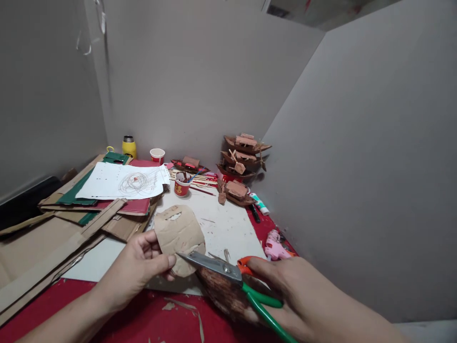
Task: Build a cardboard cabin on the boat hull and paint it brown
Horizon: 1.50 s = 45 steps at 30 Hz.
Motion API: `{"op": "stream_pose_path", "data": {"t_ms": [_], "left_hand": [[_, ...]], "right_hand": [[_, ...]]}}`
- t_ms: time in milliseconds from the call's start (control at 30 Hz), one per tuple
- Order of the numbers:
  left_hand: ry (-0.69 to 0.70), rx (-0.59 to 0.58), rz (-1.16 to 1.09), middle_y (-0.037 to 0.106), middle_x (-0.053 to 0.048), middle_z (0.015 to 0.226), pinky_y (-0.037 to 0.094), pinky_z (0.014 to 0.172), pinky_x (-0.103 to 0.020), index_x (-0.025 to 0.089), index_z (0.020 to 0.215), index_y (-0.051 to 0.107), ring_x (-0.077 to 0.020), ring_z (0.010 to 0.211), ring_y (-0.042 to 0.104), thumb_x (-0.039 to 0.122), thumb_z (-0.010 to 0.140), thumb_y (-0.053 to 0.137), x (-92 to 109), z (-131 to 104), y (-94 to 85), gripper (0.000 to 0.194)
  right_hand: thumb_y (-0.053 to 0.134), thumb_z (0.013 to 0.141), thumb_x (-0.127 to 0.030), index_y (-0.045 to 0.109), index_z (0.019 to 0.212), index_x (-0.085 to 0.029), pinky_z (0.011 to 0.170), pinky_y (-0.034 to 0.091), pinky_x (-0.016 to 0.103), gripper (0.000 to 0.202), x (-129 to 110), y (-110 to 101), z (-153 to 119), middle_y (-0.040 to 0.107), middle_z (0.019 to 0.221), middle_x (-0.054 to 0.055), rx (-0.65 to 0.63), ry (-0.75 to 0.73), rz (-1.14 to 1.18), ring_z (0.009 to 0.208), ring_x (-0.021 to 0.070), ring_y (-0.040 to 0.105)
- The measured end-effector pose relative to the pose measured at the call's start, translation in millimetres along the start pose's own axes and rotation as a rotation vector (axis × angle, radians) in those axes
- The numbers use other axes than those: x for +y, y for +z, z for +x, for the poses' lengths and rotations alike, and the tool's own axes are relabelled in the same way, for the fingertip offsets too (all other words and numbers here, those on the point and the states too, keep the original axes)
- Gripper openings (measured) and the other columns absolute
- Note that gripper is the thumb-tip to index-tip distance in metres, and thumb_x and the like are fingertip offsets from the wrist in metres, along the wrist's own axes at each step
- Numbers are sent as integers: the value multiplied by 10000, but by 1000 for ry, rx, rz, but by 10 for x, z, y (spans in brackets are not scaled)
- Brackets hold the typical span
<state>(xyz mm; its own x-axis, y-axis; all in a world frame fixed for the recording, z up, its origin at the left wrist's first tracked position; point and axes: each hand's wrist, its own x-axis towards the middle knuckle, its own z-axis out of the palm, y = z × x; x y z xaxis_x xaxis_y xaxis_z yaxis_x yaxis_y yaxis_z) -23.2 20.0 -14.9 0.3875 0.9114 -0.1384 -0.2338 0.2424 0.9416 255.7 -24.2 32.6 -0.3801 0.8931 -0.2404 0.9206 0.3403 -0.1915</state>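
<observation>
Red bench (132, 317), bottom of frame. Left hand (144, 262) pinches the card (180, 231), lower centre; right hand (296, 290), lower right, grips scissors (217, 267), long axis pointing leftward, tip overlapping card.

Bare forearms (80, 309) taper into our left hand (141, 262) and right hand (291, 286) above the red surface (124, 317), a rounded thumbnail (172, 260) showing on the left.
</observation>
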Motion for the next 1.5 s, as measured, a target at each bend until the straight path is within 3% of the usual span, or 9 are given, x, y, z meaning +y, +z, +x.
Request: {"op": "stream_pose_path", "data": {"t_ms": [133, 333, 467, 733, 1067, 1333, 1500], "left_hand": [[47, 104, -2, 741, -35, 764, 526, 533, -209, 152, 954, 738, -116, 547, 594, 213, 614, 855, -64, -4, 55, 365], [76, 188, 29, 718, -16, 677, 532, 564, -219, 156, 962, 729, -131, 560, 605, 273, 647, 842, -120, -33, 66, 354], [69, 173, -14, 760, -53, 847, 542, 594, -236, 158, 1013, 722, -137, 606, 622, 254, 636, 847, -156, -19, 66, 409], [34, 119, -91, 770, -93, 999, 553, 649, -252, 163, 1149, 690, -180, 750, 682, 223, 678, 830, -226, 28, 28, 494], [14, 114, -194, 769, -92, 991, 563, 612, -233, 169, 1158, 690, -180, 751, 696, 184, 672, 834, -240, 58, 56, 507], [16, 116, -205, 770, -79, 939, 575, 633, -229, 162, 1104, 694, -158, 731, 689, 234, 710, 833, -260, 68, 66, 423], [43, 112, -185, 770, -61, 912, 575, 662, -234, 167, 1101, 684, -138, 705, 677, 235, 731, 821, -264, 48, 75, 401]], "right_hand": [[494, 897, -528, 459, 745, -239, 496, 227, 286, 328, -48, 39, 0, 554, 637, -13, 57, -23, -72, 506, 148, 387], [537, 880, -431, 464, 769, -240, 490, 250, 276, 232, -104, 60, 11, 572, 649, -21, 63, -66, -23, 506, 146, 445], [529, 882, -428, 481, 793, -236, 525, 287, 289, 217, -71, 118, 24, 596, 688, 1, 73, -75, -72, 561, 175, 525], [453, 947, -485, 491, 812, -230, 516, 232, 313, 291, 76, 293, 20, 597, 664, 8, 116, -116, -190, 520, 177, 516], [507, 921, -329, 452, 780, -232, 521, 238, 301, 180, 149, 465, 20, 573, 604, -23, 191, -145, -72, 489, 143, 489], [502, 932, -384, 471, 837, -228, 512, 254, 305, 185, 202, 524, 8, 593, 624, -7, 165, -127, -59, 519, 175, 537], [491, 943, -415, 484, 880, -237, 554, 317, 302, 189, 137, 392, -1, 621, 670, -10, 139, -101, -43, 567, 184, 571]]}}
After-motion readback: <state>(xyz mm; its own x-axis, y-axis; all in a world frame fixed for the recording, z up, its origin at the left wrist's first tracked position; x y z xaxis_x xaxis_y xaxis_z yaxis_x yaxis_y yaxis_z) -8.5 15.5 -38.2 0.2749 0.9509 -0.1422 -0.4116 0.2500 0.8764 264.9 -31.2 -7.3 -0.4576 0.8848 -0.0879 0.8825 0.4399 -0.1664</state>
